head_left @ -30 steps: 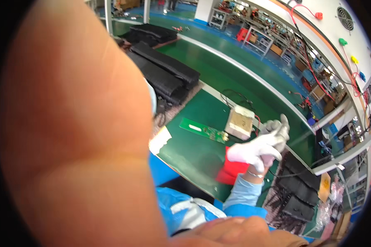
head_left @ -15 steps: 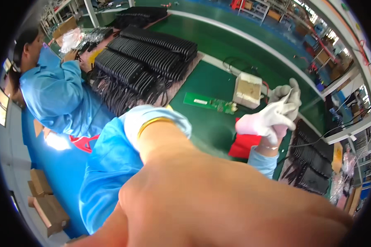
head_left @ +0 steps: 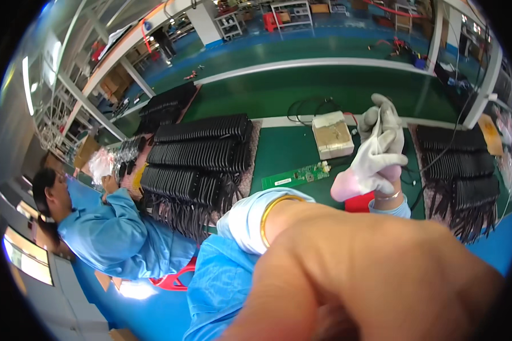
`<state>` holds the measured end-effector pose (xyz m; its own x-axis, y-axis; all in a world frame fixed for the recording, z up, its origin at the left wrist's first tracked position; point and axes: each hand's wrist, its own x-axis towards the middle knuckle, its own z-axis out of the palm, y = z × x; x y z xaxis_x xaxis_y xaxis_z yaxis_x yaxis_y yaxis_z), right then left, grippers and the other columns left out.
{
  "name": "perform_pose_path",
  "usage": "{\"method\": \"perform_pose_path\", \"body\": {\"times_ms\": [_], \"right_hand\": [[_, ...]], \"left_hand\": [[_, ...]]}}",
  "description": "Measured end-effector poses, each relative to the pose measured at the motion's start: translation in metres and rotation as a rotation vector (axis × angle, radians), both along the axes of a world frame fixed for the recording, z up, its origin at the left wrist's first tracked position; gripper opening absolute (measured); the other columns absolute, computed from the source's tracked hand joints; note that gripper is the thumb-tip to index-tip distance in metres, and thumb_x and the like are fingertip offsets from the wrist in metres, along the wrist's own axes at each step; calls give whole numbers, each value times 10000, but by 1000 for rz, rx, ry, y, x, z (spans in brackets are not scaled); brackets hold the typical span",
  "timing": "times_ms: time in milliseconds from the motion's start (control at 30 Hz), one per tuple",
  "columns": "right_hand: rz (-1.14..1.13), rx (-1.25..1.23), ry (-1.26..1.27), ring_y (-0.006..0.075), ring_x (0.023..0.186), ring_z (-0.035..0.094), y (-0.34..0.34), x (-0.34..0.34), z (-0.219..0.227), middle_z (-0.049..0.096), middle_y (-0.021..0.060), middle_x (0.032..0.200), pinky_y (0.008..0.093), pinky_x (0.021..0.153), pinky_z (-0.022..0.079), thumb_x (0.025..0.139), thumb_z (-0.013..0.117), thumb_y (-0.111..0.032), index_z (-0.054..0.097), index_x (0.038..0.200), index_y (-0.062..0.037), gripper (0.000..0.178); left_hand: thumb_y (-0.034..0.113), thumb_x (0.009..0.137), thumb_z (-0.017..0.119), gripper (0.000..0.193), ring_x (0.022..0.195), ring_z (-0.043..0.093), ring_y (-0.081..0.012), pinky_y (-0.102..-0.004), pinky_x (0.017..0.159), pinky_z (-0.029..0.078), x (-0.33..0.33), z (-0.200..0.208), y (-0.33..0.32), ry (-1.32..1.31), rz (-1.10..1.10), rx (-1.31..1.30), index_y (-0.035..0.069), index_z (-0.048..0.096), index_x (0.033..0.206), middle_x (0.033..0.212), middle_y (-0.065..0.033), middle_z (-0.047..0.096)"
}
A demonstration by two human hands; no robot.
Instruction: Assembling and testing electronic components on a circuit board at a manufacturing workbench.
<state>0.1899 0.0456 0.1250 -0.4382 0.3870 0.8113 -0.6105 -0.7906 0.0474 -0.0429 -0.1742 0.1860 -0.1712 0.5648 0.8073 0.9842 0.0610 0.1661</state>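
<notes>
My bare left hand (head_left: 381,256), with a gold bangle (head_left: 270,219) at the wrist, looms large and blurred close to the camera. Its fingers are hidden at the lower edge. Farther off to the right, my right hand (head_left: 388,116) is raised over the table in a white glove with greyish fingers. It grips a loose white glove (head_left: 367,165), whose pinkish cuff points left. Left of that hand lies a long green circuit board (head_left: 294,175). Behind the board stands a small whitish block-like box (head_left: 333,136). Something red (head_left: 358,203) shows partly beneath the loose glove.
Rows of black cased parts with dangling cables (head_left: 196,153) fill the table's left side; a similar stack (head_left: 458,165) sits at right. A co-worker in blue (head_left: 116,233) sits at left near clear plastic bags (head_left: 102,165). Thin cables run behind the box.
The view has turned and tilted upward, so more of the room behind shows. My left hand appears farther right in the picture; my right hand still grips the loose glove.
</notes>
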Motion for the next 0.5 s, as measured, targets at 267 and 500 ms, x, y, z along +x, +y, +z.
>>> {"method": "perform_pose_path", "body": {"times_ms": [267,500], "right_hand": [[-1247,-349,-927,123,705,485,-50,12,12,556,42,818,240,641,402,1025,372,-274,499,1273,-48,359],[-1218,-525,-790,142,779,486,-88,15,-24,562,56,872,266,706,396,1018,388,-254,508,1269,-48,346]], "left_hand": [[383,898,568,436,1051,562,-267,-435,854,472,31,-35,-8,85,88,-310,131,578,1254,1180,-128,589],[348,904,567,398,1022,578,-249,-422,830,487,8,-28,0,245,90,-526,124,596,1232,1152,-122,605]]}}
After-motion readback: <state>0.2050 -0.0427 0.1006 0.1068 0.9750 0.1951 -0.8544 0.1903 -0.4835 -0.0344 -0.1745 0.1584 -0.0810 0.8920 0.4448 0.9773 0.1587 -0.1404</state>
